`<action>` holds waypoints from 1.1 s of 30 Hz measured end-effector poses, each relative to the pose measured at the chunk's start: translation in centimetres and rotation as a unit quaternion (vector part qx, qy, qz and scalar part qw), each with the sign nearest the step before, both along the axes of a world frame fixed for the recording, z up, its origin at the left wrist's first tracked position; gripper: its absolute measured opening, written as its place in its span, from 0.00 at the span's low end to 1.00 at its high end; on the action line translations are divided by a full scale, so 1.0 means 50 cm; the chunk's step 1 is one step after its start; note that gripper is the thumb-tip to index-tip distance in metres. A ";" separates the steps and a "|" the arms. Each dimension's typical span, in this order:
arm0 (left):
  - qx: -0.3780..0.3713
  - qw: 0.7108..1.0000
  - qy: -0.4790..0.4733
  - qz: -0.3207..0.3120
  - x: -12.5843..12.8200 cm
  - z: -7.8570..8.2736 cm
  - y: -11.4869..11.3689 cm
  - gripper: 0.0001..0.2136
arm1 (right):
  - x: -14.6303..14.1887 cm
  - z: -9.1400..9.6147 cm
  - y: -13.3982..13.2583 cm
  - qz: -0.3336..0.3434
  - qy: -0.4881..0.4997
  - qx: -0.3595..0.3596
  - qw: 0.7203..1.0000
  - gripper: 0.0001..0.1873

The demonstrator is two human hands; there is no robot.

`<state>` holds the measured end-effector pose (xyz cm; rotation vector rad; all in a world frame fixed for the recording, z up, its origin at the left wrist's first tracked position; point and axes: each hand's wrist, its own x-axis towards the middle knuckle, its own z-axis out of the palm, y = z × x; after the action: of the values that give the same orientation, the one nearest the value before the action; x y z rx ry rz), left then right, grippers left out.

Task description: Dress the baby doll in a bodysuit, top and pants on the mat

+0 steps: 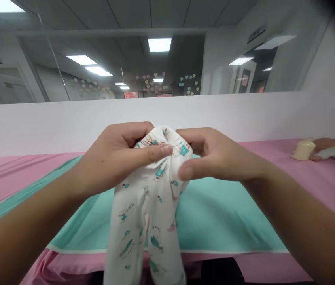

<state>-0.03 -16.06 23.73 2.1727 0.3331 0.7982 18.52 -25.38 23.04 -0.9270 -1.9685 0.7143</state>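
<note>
My left hand (116,154) and my right hand (214,154) pinch the gathered waistband of a pair of white printed baby trousers (145,213). The fabric bunches between my thumbs and fingers. Its small teal and pink figures show clearly, and both legs hang down over the near edge of a teal mat (223,221). Part of the waistband is hidden behind my fingers.
A pink cloth (303,186) covers the table beneath the mat. At the far right, another person's hand (329,146) holds a cream-coloured cylindrical object (303,150). A white partition (66,126) runs along the far side, with glass panes above it.
</note>
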 end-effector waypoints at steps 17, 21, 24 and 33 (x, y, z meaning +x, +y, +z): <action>-0.167 0.975 -0.117 -0.090 0.001 -0.016 0.041 0.11 | -0.009 -0.003 -0.016 0.040 -0.256 -0.159 0.953 0.17; -0.221 0.967 -0.081 -0.101 0.022 -0.048 0.049 0.15 | 0.021 -0.039 0.021 0.035 -0.071 -0.094 0.992 0.15; -0.181 0.974 0.006 -0.133 0.032 -0.062 0.048 0.18 | 0.042 -0.071 0.058 -0.023 0.050 -0.054 0.997 0.14; -0.190 0.979 0.035 -0.062 0.046 -0.105 0.050 0.13 | 0.036 -0.132 0.104 -0.076 0.173 -0.067 0.980 0.15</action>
<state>2.29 -13.56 18.47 1.8435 0.3504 0.5398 20.33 -20.17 16.45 -0.9499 -1.5436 0.8637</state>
